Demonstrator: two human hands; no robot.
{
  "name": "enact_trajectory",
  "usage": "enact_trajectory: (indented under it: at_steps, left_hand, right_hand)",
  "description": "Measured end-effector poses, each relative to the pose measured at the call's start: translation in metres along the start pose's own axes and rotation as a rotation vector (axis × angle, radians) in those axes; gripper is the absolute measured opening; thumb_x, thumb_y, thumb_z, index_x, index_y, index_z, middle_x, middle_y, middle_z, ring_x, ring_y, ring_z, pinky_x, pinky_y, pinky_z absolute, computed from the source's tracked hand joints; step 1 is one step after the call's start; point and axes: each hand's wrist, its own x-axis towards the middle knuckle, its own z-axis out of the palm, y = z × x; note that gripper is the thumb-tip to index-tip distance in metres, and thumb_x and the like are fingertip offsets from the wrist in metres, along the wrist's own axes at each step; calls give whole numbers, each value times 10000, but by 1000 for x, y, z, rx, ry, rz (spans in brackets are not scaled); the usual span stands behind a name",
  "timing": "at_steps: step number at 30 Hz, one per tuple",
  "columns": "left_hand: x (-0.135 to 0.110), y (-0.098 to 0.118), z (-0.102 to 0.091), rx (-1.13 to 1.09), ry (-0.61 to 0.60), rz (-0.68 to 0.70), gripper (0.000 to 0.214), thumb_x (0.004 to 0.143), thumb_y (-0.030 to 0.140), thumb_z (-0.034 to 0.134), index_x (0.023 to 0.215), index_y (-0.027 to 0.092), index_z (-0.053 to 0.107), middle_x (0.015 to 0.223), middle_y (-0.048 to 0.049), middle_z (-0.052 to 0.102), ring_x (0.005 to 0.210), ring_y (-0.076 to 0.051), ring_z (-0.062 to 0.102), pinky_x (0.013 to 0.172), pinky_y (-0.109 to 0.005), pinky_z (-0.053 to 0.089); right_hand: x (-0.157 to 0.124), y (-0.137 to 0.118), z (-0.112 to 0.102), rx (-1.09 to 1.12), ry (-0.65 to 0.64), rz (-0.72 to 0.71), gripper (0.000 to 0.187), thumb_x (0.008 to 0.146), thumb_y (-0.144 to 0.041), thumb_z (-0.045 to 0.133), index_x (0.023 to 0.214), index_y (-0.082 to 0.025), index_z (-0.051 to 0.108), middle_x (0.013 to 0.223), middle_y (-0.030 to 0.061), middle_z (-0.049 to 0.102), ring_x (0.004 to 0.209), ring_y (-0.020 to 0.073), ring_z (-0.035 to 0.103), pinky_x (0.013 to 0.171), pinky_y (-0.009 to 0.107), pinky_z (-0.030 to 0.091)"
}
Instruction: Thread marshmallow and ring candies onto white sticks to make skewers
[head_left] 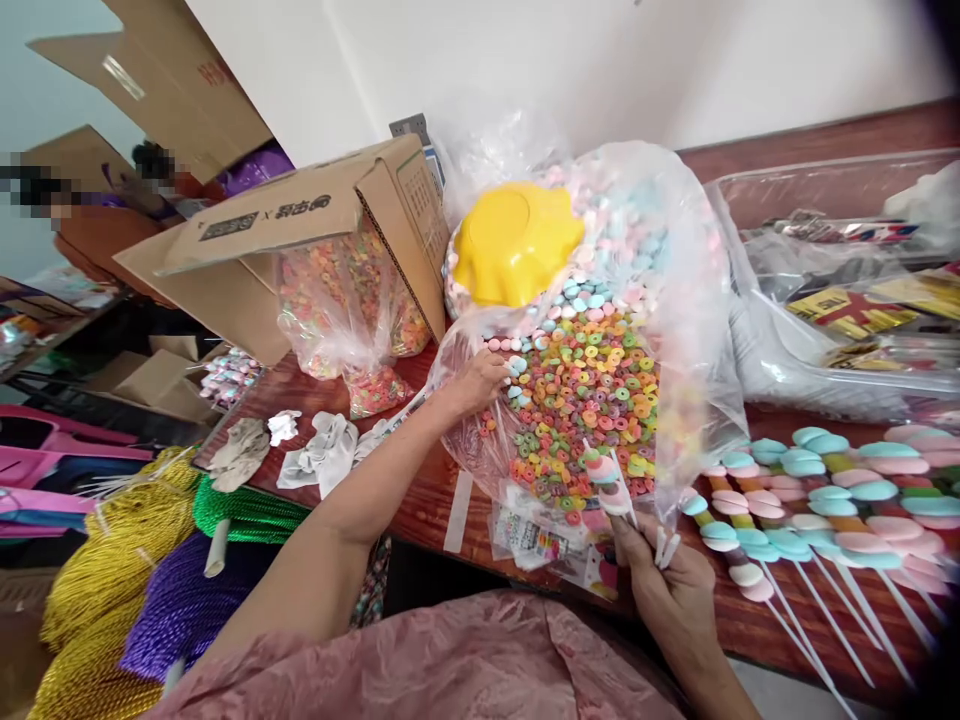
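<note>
"Where's the candy skewer (609,475)?"
"At the gummy rings' (581,400) five o'clock, gripped with white sticks (666,548) in the right hand (669,580)."
"Left hand (480,382)?"
"Nine o'clock, at pastel candies (516,367); whether its fingers pinch any, one cannot tell."

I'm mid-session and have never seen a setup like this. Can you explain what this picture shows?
There is no machine here: these are a person's two bare hands. The single picture comes from a camera worn on their head, looking forward and down.

On the reddish-brown table lies an open clear bag of ring-shaped sweets and pink and blue sweets, topped by a yellow bowl. Left of it is a cardboard box; to the right lie sweet skewers.

The left hand is at the sweets; whether it grips any is unclear. The right hand holds white sticks, one threaded with sweets.
</note>
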Motion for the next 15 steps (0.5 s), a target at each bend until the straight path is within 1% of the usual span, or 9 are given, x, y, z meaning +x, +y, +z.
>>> enact_trajectory:
  at_steps: [3,5,8,9,10,12,13,15]
  left_hand:
    - [-6,1,0,-35,54,6,209,805,65,489,768,170,666,941,-126,650,980,-245,567,967,-427,434]
    - [-11,6,-1,-89,127,-24,188,814,88,501,760,170,662,954,-126,649,972,-240,569,960,-429,440]
    - [-25,25,0,-251,285,-163,170,842,145,519,759,168,665,908,-95,648,891,-204,589,882,-379,472]
    - [-30,33,2,-340,303,-226,156,845,163,533,768,166,669,875,-77,649,843,-188,594,836,-354,483]
    - [-37,41,4,-432,283,-290,141,843,173,547,779,165,672,834,-58,648,789,-174,595,785,-332,488]
    - [-49,57,9,-551,175,-388,110,813,156,577,757,158,672,759,-32,637,708,-157,584,714,-305,484]
    - [-54,64,12,-554,128,-409,108,795,136,583,731,154,668,745,-30,632,703,-157,582,711,-305,483]
    - [-61,75,17,-478,97,-384,136,778,92,566,704,147,666,792,-47,635,761,-172,592,766,-331,490]
  right_hand:
    - [0,3,-1,-1,-3,15,248,910,-375,588,810,-176,699,544,-22,536,470,113,464,449,229,402]
    - [-2,6,0,-11,10,-5,228,898,-372,602,826,-179,700,551,-17,546,478,121,478,454,237,407]
    - [-5,11,2,-17,4,-18,214,894,-370,599,859,-187,703,578,-2,581,501,139,510,464,249,421]
    - [-5,12,2,-18,-1,-13,209,897,-365,594,867,-187,701,589,1,592,512,141,522,474,250,429]
    - [-5,12,2,-18,-5,-8,204,899,-358,591,870,-186,696,598,2,599,522,141,532,486,251,439]
    - [-5,11,2,-21,-6,-7,185,897,-337,591,856,-184,685,614,-4,604,535,135,543,513,249,452]
    - [-4,9,3,-25,-8,-15,172,895,-323,591,848,-183,680,621,-8,604,539,130,544,523,247,455]
    - [-3,7,4,-45,-14,-48,149,891,-288,586,833,-183,675,620,-17,594,532,120,534,525,241,448]
